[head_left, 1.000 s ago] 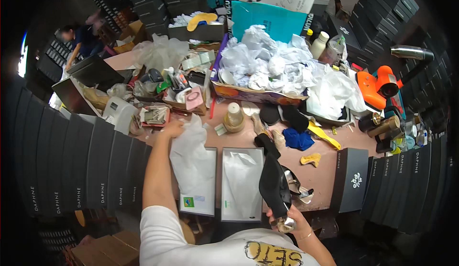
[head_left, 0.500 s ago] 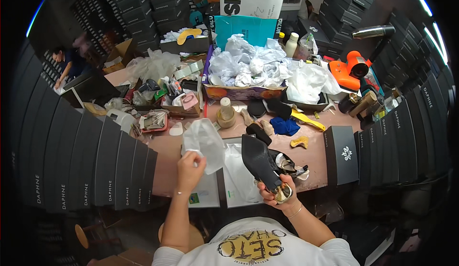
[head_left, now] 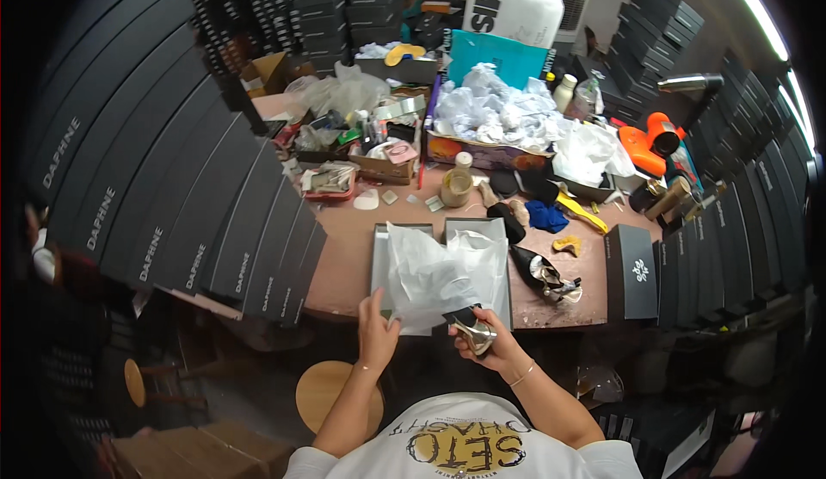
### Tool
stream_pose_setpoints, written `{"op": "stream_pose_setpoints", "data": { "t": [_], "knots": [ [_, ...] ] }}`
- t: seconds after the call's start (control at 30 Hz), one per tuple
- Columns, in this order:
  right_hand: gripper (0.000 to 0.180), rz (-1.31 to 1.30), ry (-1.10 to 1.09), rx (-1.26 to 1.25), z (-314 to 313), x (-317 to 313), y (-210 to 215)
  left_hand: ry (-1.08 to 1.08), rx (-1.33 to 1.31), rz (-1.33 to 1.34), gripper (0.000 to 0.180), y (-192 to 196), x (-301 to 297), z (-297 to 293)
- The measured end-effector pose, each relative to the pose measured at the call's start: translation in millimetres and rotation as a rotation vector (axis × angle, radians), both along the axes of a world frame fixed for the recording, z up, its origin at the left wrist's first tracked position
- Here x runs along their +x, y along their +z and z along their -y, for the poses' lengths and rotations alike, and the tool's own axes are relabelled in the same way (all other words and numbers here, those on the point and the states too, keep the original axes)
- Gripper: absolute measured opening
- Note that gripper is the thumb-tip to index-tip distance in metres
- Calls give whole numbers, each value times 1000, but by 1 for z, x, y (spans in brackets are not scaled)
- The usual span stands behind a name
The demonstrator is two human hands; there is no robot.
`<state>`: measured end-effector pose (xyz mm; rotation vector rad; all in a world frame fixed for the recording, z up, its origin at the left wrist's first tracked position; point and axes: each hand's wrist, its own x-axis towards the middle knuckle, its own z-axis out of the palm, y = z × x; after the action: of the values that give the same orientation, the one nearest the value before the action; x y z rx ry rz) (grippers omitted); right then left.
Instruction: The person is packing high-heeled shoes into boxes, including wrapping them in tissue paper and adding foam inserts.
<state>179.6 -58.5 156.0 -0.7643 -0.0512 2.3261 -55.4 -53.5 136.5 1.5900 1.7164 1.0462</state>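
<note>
In my right hand point(head_left: 486, 341) is a black shoe point(head_left: 465, 315) with a shiny gold heel part, gripped at the heel end. Its front part is covered by a thin translucent bag point(head_left: 430, 285). My left hand point(head_left: 377, 328) is at the bag's near left edge, fingers closed on it; the exact fingertip contact is hard to make out. Under the bag lies an open shoe box point(head_left: 379, 251) lined with white paper point(head_left: 486, 251). The matching black shoe point(head_left: 538, 271) rests on the table to the right.
Stacked dark shoe boxes point(head_left: 189, 212) wall the left side, and more boxes point(head_left: 688, 264) stand at the right. Behind are a glass jar point(head_left: 456, 188), a yellow-handled brush point(head_left: 585, 214), a blue cloth point(head_left: 546, 216), a carton of crumpled paper point(head_left: 482, 152) and an orange tool point(head_left: 641, 148).
The shoe has turned and moved lower left, its front now covered by the bag. My left hand has moved right and down with the bag. The view has swung left.
</note>
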Motion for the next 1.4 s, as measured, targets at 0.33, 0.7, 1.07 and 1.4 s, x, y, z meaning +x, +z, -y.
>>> {"op": "stream_pose_setpoints", "data": {
  "t": [0.33,0.7,1.07,1.4],
  "knots": [
    [53,-424,50,-84,21,26,-13,-56,112,69,18,1,49,-9],
    [55,-332,11,39,17,50,-4,-414,409,17,24,60,88,4],
    [33,248,-640,317,26,84,2,-1116,303,389,25,57,192,67],
    [36,1773,-249,671,-16,351,-126,-577,-21,182,40,3,257,-35]
  ]
}}
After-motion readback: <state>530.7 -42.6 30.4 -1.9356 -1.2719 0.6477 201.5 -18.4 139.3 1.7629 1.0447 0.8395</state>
